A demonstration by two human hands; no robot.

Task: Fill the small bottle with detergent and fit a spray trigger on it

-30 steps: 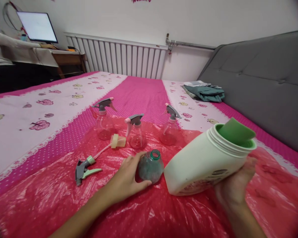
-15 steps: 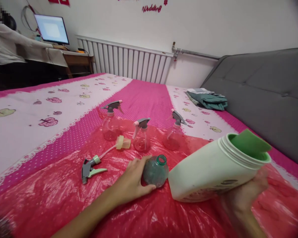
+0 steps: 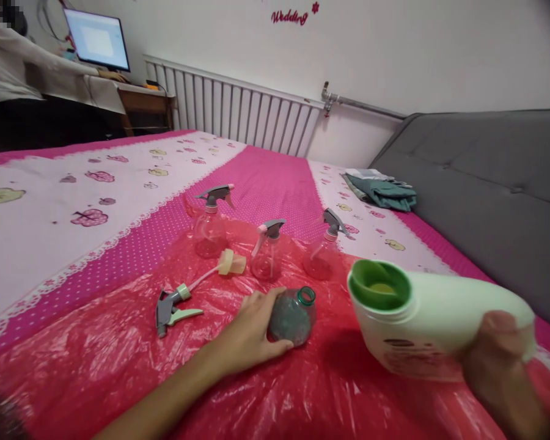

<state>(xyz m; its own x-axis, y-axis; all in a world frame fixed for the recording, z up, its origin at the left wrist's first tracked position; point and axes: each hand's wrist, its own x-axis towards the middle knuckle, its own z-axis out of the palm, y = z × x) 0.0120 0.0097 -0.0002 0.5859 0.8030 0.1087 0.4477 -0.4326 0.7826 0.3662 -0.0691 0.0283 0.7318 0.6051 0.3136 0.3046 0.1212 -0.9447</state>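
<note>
My left hand (image 3: pixel 256 330) is wrapped round a small clear bottle (image 3: pixel 292 318) with a green open neck, tilted a little to the right on the red plastic sheet (image 3: pixel 238 403). My right hand (image 3: pixel 499 354), partly smeared by motion, grips a large pale green jug (image 3: pixel 458 305) lying nearly level, its open mouth with a green lip facing left. The jug's mouth is apart from the bottle's neck. Left of the bottle lies a loose grey and green spray trigger (image 3: pixel 169 311), its tube running into a pale yellow funnel-shaped piece (image 3: pixel 231 263).
Behind the bottle stand three clear spray bottles (image 3: pixel 266 260) with grey and pink triggers. Folded clothes (image 3: pixel 382 190) lie on the bed near the grey headboard (image 3: pixel 481 171). At the back left, a person (image 3: pixel 22 55) sits at a desk with a monitor (image 3: pixel 96 38).
The jug has swung round from mouth up and right to nearly level with its mouth facing left. My left hand keeps the bottle; the whole view has shifted slightly.
</note>
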